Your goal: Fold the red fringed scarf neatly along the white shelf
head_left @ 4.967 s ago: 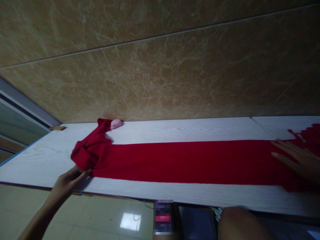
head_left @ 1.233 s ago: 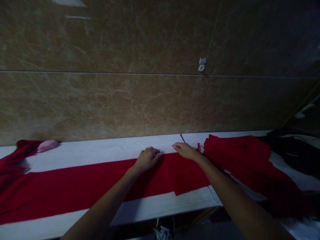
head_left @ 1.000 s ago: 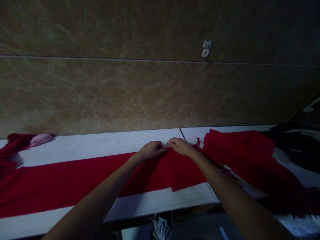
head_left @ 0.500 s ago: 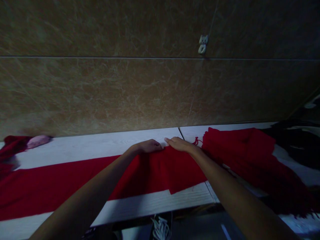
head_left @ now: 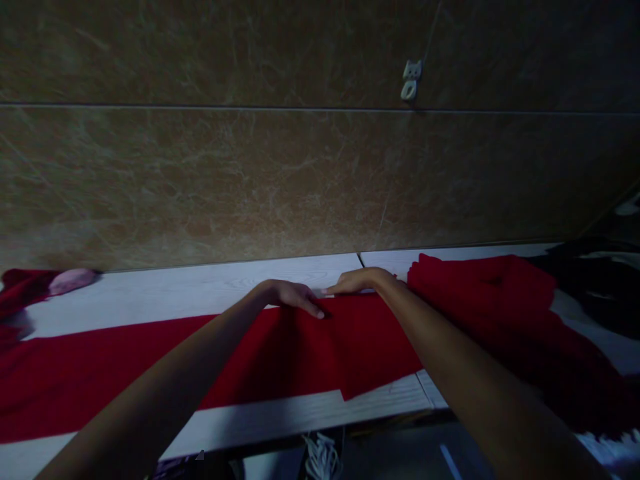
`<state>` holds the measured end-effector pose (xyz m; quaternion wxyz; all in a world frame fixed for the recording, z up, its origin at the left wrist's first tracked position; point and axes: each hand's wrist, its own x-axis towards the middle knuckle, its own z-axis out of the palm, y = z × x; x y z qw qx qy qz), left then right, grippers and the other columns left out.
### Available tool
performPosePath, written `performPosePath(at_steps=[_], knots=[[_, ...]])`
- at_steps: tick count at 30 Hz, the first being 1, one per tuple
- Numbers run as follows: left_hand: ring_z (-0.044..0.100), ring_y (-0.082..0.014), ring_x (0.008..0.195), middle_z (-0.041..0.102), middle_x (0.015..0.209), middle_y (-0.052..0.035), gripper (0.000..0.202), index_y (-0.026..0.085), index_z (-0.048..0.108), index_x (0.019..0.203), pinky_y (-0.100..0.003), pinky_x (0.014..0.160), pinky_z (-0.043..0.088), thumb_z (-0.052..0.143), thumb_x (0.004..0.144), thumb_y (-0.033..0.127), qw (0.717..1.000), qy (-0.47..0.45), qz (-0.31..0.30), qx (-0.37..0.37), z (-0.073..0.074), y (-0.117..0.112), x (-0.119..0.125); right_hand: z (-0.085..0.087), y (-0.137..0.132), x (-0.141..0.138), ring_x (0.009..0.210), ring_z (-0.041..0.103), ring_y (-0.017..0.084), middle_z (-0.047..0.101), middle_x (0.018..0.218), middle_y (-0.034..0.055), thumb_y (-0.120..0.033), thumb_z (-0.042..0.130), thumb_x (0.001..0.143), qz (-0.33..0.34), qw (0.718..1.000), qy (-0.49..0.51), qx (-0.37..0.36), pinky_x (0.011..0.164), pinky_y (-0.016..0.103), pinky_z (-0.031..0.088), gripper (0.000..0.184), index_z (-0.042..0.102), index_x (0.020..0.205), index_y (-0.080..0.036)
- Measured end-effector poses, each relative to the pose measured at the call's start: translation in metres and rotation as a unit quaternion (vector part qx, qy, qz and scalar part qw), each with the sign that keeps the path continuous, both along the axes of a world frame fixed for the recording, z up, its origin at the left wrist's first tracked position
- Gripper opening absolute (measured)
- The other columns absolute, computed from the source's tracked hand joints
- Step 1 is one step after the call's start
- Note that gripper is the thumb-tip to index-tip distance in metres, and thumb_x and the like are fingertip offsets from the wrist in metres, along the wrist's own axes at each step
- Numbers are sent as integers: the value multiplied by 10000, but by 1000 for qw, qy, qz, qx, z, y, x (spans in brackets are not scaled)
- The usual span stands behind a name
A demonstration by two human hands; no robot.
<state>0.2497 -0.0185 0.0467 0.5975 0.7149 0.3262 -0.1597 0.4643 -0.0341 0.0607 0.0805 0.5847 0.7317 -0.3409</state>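
Note:
A long red scarf [head_left: 280, 360] lies stretched across the white table, with a folded layer toward its right end. My left hand [head_left: 295, 297] grips its far edge, thumb lying over the cloth and the other fingers mostly hidden. Close by on the right, my right hand [head_left: 355, 281] is closed at the same edge, wrist bent and fingers pointing left. The fingertips of the two hands nearly meet. My forearms cover parts of the cloth.
Folded red fringed scarves [head_left: 480, 287] are heaped on the right, beside dark cloth [head_left: 600, 290]. A dark red cloth with a pink item [head_left: 73, 281] lies far left. The white table [head_left: 165, 287] meets a brown tiled wall [head_left: 250, 180]. Pale cords [head_left: 323, 457] hang below the front edge.
My left thumb has moved down over the cloth. My right hand has turned, its wrist higher and its fingers lower at the edge. The scarf's folded corner has shifted slightly toward me.

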Motion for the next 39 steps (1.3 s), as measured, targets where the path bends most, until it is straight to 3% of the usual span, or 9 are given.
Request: performPosePath(at_steps=[5,9,17,24,27,30,32,35,39], knots=[[726,-258,1029,804,1104,-34,470,254,780,1094,-375,976,539,845,712,520,996,-12,-33,-76,9,0,-4,5,-11,6,948,731,300,785,1043,142,-884,588,747,-50,999,4,-13,859,407,543,722,788,826,-195],[721,-257,1083,788,1171,-50,519,228,731,1213,-400,1026,526,797,779,505,990,-36,-30,-134,5,-1,-11,7,-13,7,1025,717,319,766,1132,152,-890,575,753,-66,996,-15,-52,902,422,534,777,791,958,-173],[730,-291,1081,793,1138,-77,574,212,715,1214,-448,1014,547,841,729,493,978,1,-7,-207,-17,-17,-21,0,-6,9,787,671,206,743,791,126,-783,282,959,-82,988,51,-123,805,327,521,800,734,703,-175],[728,-271,1040,789,1136,-64,565,230,727,1167,-379,934,551,817,721,564,985,-23,19,-167,-11,-15,-16,0,-5,16,769,653,188,747,816,105,-817,486,871,-82,993,60,-62,769,301,496,706,722,690,-176],[723,-261,1004,793,1089,-60,512,231,738,1129,-339,870,543,718,793,617,998,-10,9,-65,-2,-6,-12,1,-13,20,795,676,210,758,840,78,-699,566,902,-76,995,60,34,767,312,505,569,744,754,-179],[716,-273,957,784,1052,-98,448,174,727,1117,-340,815,539,620,871,533,979,36,72,190,8,-2,-14,-9,-38,23,1060,686,252,764,1111,107,-463,503,997,-85,974,72,199,951,360,508,394,763,1038,-170],[711,-287,996,766,1113,-126,435,149,688,1196,-375,860,546,566,907,452,915,38,126,380,10,-13,-25,-25,-63,25,1310,578,248,659,1385,126,-370,436,1024,-109,940,89,312,1124,394,425,407,687,1279,-177],[602,-303,1289,671,1371,-128,434,191,647,1299,-467,1096,469,438,996,421,799,-22,134,586,-2,-54,-59,-57,-104,29,1410,507,251,559,1515,137,-407,367,1048,-145,883,99,435,1198,441,386,491,624,1400,-179],[312,-363,1541,413,1648,-56,566,296,504,1521,-650,1213,292,335,1040,542,731,52,124,669,-41,-120,-127,-90,-139,33,1500,400,295,475,1591,151,-470,311,1066,-154,886,17,438,1240,530,322,573,572,1475,-166]])
